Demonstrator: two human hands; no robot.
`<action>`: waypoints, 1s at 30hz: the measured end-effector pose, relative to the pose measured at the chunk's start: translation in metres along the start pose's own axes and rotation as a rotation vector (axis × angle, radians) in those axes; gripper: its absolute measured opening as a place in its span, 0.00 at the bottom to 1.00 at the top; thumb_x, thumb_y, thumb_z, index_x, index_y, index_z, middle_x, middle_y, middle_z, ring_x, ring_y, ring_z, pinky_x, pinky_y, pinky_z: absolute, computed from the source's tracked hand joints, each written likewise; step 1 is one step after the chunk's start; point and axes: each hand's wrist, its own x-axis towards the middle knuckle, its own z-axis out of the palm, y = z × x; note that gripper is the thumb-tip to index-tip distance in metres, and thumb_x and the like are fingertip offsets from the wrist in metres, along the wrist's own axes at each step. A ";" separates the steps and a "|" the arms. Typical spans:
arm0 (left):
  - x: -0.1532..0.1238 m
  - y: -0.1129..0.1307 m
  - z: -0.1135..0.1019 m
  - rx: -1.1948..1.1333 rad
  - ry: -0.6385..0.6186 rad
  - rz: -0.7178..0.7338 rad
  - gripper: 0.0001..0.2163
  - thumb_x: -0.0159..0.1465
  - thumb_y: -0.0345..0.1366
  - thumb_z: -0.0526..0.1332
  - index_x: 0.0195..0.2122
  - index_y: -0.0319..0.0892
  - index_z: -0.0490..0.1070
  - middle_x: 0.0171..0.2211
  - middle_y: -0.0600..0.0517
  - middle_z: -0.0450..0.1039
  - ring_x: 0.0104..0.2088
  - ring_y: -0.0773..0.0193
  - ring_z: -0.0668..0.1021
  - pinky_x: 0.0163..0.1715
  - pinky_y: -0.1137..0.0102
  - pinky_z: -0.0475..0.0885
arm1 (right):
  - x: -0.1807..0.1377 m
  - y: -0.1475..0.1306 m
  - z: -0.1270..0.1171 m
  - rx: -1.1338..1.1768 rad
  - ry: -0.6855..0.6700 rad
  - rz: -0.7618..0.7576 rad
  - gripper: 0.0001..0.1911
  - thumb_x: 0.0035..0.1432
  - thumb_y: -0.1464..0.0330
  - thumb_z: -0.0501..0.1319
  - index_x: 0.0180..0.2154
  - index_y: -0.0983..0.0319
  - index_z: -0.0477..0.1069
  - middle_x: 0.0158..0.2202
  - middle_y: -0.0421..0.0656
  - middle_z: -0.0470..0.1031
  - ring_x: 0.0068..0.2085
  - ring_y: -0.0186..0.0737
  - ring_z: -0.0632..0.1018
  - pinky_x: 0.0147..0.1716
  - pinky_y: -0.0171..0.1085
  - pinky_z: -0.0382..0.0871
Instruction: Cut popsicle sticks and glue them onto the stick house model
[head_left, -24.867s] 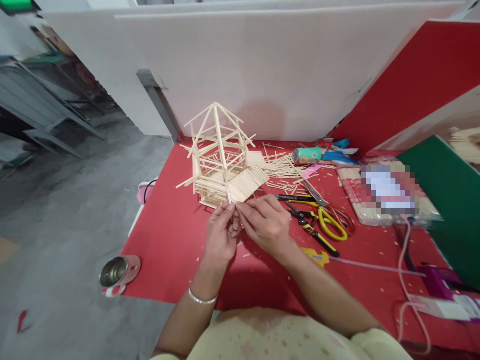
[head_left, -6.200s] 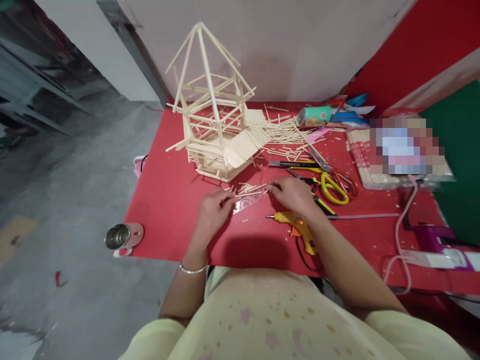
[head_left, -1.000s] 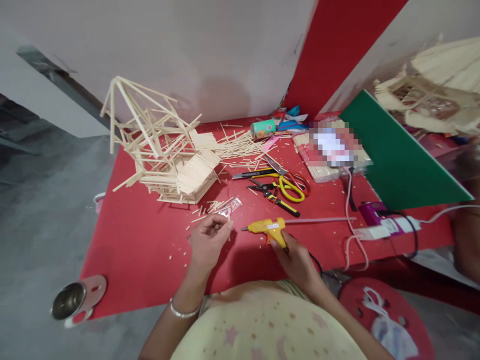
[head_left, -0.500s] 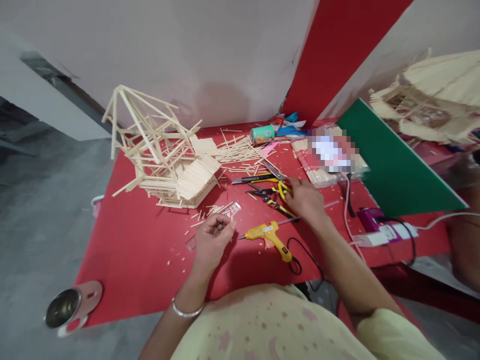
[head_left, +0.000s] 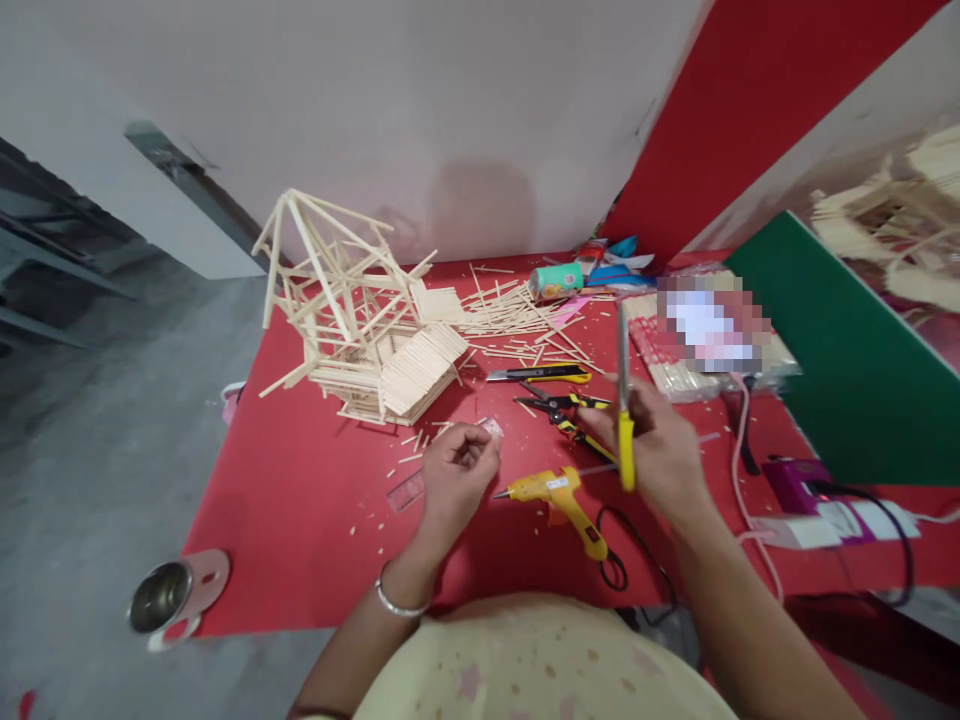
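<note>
Scissors with yellow handles (head_left: pixel 626 450) are raised upright in my right hand (head_left: pixel 664 450), its fingers wrapped about the handle. My left hand (head_left: pixel 459 475) is closed in a pinch over a clear ruler (head_left: pixel 406 491); what the fingertips hold is too small to make out. Between the hands, a yellow hot glue gun (head_left: pixel 551 487) lies on its side, nozzle toward my left hand. Behind it lie black-and-yellow pliers (head_left: pixel 555 405) and a yellow-and-black utility knife (head_left: pixel 540 373). Farther left stands a model house (head_left: pixel 360 330) built of thin wooden sticks.
Loose sticks (head_left: pixel 510 310) lie beside a green can (head_left: pixel 556 281) on the red table (head_left: pixel 300 540). A steel mug (head_left: pixel 169 595) stands at the left front corner. On the right are packed sticks (head_left: pixel 652 350), a green board (head_left: pixel 847 370) and a power strip with cables (head_left: pixel 802 530).
My right hand has lifted the scissors off the table and turned them upright. The left hand stays pinched over the ruler. The whole view has shifted a little.
</note>
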 end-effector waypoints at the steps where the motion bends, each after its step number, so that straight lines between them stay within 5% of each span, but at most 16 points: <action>1: 0.000 0.001 0.003 -0.001 -0.019 0.005 0.07 0.58 0.35 0.68 0.26 0.41 0.74 0.20 0.56 0.67 0.21 0.71 0.65 0.23 0.76 0.61 | -0.009 -0.013 0.006 0.171 -0.081 0.022 0.32 0.53 0.50 0.68 0.55 0.58 0.70 0.35 0.42 0.79 0.33 0.41 0.78 0.34 0.40 0.73; 4: -0.002 0.006 0.012 0.021 -0.090 0.053 0.06 0.58 0.34 0.67 0.25 0.41 0.74 0.20 0.55 0.68 0.21 0.71 0.65 0.23 0.75 0.61 | -0.023 -0.041 0.030 0.540 -0.270 0.092 0.34 0.48 0.52 0.72 0.53 0.58 0.69 0.35 0.41 0.79 0.33 0.40 0.79 0.33 0.39 0.76; 8: -0.005 0.008 0.014 0.091 -0.119 0.119 0.07 0.57 0.32 0.66 0.23 0.41 0.73 0.21 0.55 0.68 0.22 0.71 0.66 0.24 0.75 0.61 | -0.021 -0.053 0.048 0.683 -0.365 0.119 0.33 0.46 0.57 0.74 0.52 0.60 0.70 0.32 0.39 0.78 0.32 0.37 0.78 0.33 0.36 0.74; 14: -0.002 -0.002 0.012 -0.250 -0.340 -0.267 0.13 0.59 0.45 0.68 0.35 0.39 0.77 0.18 0.55 0.70 0.15 0.72 0.66 0.16 0.76 0.59 | -0.017 -0.045 0.044 0.716 -0.375 0.089 0.33 0.47 0.58 0.73 0.54 0.60 0.69 0.31 0.38 0.76 0.28 0.34 0.75 0.31 0.34 0.72; 19: 0.002 -0.002 0.014 -0.232 -0.369 -0.233 0.14 0.59 0.45 0.69 0.37 0.38 0.79 0.18 0.54 0.72 0.15 0.73 0.68 0.16 0.76 0.62 | -0.017 -0.042 0.043 0.722 -0.384 0.078 0.32 0.48 0.58 0.72 0.53 0.60 0.68 0.30 0.36 0.73 0.28 0.32 0.72 0.28 0.33 0.69; 25: 0.007 0.000 0.013 -0.280 -0.137 -0.124 0.11 0.58 0.42 0.70 0.36 0.39 0.79 0.20 0.54 0.72 0.18 0.72 0.70 0.18 0.77 0.64 | -0.025 -0.034 0.030 0.265 -0.301 -0.166 0.35 0.55 0.54 0.67 0.60 0.59 0.63 0.39 0.43 0.73 0.38 0.41 0.74 0.38 0.40 0.70; 30: 0.012 0.002 0.008 -0.177 -0.120 0.027 0.07 0.61 0.39 0.68 0.35 0.40 0.79 0.25 0.53 0.75 0.23 0.70 0.74 0.24 0.75 0.69 | -0.038 -0.019 0.024 -0.302 -0.356 -0.344 0.37 0.57 0.51 0.65 0.63 0.57 0.63 0.43 0.48 0.73 0.43 0.48 0.74 0.41 0.43 0.68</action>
